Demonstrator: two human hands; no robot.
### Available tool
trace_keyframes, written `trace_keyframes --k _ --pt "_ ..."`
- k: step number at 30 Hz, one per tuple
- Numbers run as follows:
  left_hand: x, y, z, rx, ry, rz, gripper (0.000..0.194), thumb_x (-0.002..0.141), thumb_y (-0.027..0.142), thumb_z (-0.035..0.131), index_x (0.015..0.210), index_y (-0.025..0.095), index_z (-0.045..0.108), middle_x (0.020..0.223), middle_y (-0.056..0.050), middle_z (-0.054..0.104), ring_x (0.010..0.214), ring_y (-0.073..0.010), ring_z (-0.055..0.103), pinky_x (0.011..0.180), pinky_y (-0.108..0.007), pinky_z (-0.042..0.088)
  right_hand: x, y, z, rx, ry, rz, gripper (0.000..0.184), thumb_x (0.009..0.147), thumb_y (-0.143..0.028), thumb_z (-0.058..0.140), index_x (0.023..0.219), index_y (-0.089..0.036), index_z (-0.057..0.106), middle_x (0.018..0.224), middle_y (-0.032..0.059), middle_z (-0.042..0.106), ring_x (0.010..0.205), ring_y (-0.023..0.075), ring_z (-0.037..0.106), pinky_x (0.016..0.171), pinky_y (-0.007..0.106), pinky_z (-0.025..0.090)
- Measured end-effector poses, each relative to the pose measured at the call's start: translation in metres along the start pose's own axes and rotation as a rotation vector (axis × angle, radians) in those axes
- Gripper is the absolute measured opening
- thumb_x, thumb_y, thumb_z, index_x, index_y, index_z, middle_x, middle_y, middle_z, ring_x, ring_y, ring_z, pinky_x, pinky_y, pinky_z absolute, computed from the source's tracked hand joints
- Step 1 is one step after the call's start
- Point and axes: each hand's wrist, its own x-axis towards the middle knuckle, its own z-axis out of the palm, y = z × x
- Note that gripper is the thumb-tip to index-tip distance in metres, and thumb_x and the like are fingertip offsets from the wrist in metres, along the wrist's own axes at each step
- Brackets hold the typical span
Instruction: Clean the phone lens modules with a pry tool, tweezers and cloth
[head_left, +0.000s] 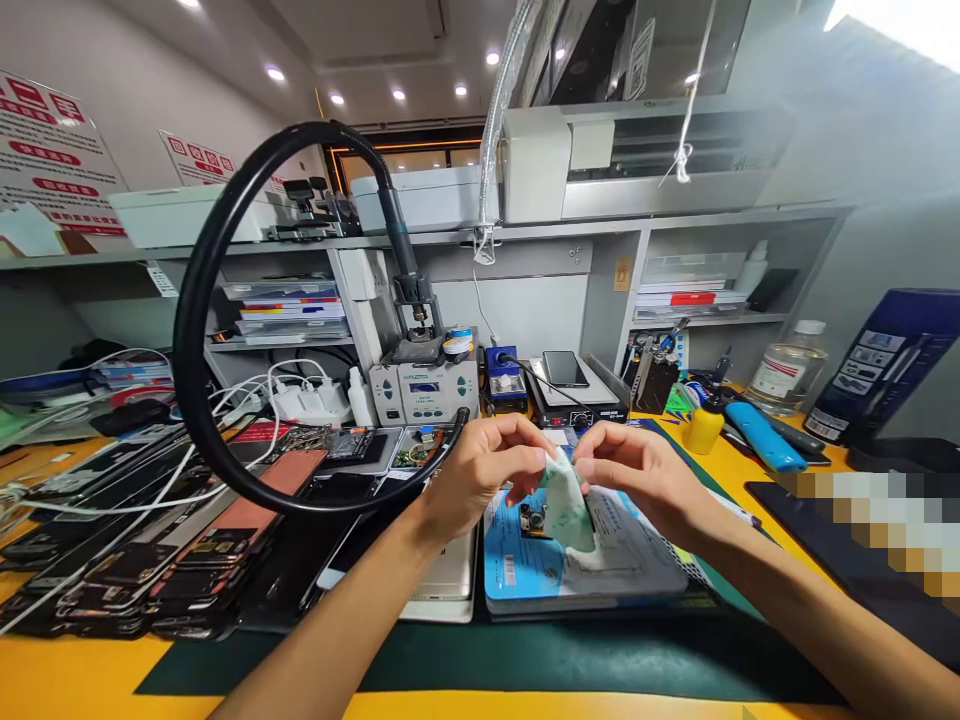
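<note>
A crumpled white cloth with pale green patches (568, 515) hangs between my two hands. My left hand (501, 465) pinches its upper left edge between thumb and fingers. From the other side my right hand (628, 468) has thumb and forefinger closed at the cloth's upper right edge. Below them lies a blue and grey flat package (525, 580) with printed text and a barcode. A small dark phone part with round lenses (533, 518) rests on it, just left of the cloth, which covers part of the package.
Opened phones (217, 550) are piled at the left with white cables (180, 480). A thick black hose (187, 350) loops up from the grey rework station (424, 390). A yellow bottle (703, 430) and a clear bottle (787, 370) stand at the right, beside a dark pad (825, 550).
</note>
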Motion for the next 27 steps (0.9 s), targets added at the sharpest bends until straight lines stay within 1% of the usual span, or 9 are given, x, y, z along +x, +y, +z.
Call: trace_keyframes --k 3,6,9,13,17,20,23,25,27 --pt "-0.002 0.0 0.004 0.049 0.086 0.087 0.012 0.08 0.026 0.076 0.083 0.014 0.073 0.063 0.002 0.061 0.053 -0.008 0.051 0.046 -0.019 0.038 -0.005 0.0 0.004 -0.16 0.171 -0.165 0.023 0.084 -0.038 0.081 0.087 -0.019 0.07 0.075 -0.0001 0.064 0.066 0.0131 0.056 0.061 0.026 0.046" --pt "-0.003 0.001 0.01 0.127 0.16 0.157 0.011 0.08 0.024 0.077 0.082 0.014 0.074 0.064 0.002 0.063 0.053 -0.007 0.05 0.048 -0.019 0.04 -0.01 0.0 0.008 -0.316 0.259 -0.322 0.016 0.088 -0.034 0.077 0.091 -0.02 0.07 0.076 0.0003 0.064 0.067 0.0137 0.058 0.06 0.027 0.048" --pt "-0.004 0.001 0.014 0.19 0.201 0.184 0.012 0.08 0.025 0.076 0.083 0.014 0.075 0.065 0.002 0.064 0.052 -0.0072 0.051 0.05 -0.02 0.042 -0.012 0.002 0.011 -0.457 0.278 -0.477 0.01 0.09 -0.026 0.076 0.097 -0.022 0.071 0.083 0.0015 0.065 0.068 0.0138 0.059 0.061 0.028 0.051" --pt "-0.003 -0.002 0.018 0.221 0.227 0.175 0.014 0.081 0.028 0.074 0.084 0.015 0.076 0.066 0.001 0.067 0.055 -0.0094 0.054 0.052 -0.021 0.043 -0.011 0.002 0.015 -0.602 0.254 -0.664 0.017 0.089 -0.019 0.076 0.105 -0.025 0.073 0.087 0.0031 0.066 0.067 0.0146 0.059 0.058 0.03 0.052" --pt "-0.004 -0.005 0.02 0.267 0.25 0.146 0.017 0.082 0.032 0.075 0.086 0.015 0.077 0.067 -0.001 0.069 0.057 -0.0117 0.057 0.051 -0.022 0.042 -0.012 0.003 0.018 -0.752 0.282 -0.787 0.023 0.088 -0.014 0.076 0.108 -0.026 0.076 0.093 0.0065 0.069 0.075 0.0178 0.065 0.054 0.03 0.053" --pt "-0.003 -0.006 0.021 0.258 0.258 0.14 0.02 0.082 0.034 0.075 0.087 0.015 0.077 0.071 -0.004 0.072 0.059 -0.0128 0.06 0.052 -0.022 0.044 -0.012 0.005 0.019 -0.801 0.286 -0.824 0.024 0.088 -0.012 0.075 0.107 -0.026 0.078 0.096 0.0077 0.07 0.078 0.0183 0.067 0.055 0.03 0.055" --pt "-0.003 -0.008 0.021 0.254 0.27 0.137 0.022 0.083 0.034 0.075 0.089 0.013 0.078 0.075 -0.005 0.074 0.06 -0.0124 0.06 0.053 -0.022 0.046 -0.011 0.006 0.019 -0.771 0.281 -0.799 0.023 0.088 -0.011 0.074 0.104 -0.025 0.079 0.095 0.0072 0.071 0.076 0.0169 0.067 0.057 0.029 0.056" --pt "-0.003 -0.01 0.022 0.28 0.275 0.14 0.022 0.084 0.034 0.074 0.091 0.013 0.078 0.077 -0.005 0.074 0.058 -0.0112 0.058 0.052 -0.022 0.046 -0.01 0.004 0.019 -0.691 0.286 -0.727 0.016 0.088 -0.014 0.075 0.098 -0.026 0.08 0.092 0.0064 0.071 0.077 0.0175 0.067 0.058 0.029 0.055" --pt "-0.004 -0.012 0.022 0.303 0.275 0.151 0.021 0.085 0.033 0.073 0.091 0.013 0.078 0.078 -0.004 0.073 0.057 -0.01 0.055 0.052 -0.022 0.045 -0.009 0.002 0.018 -0.569 0.287 -0.598 0.008 0.089 -0.02 0.076 0.09 -0.026 0.081 0.089 0.0061 0.072 0.08 0.0187 0.068 0.059 0.029 0.055"
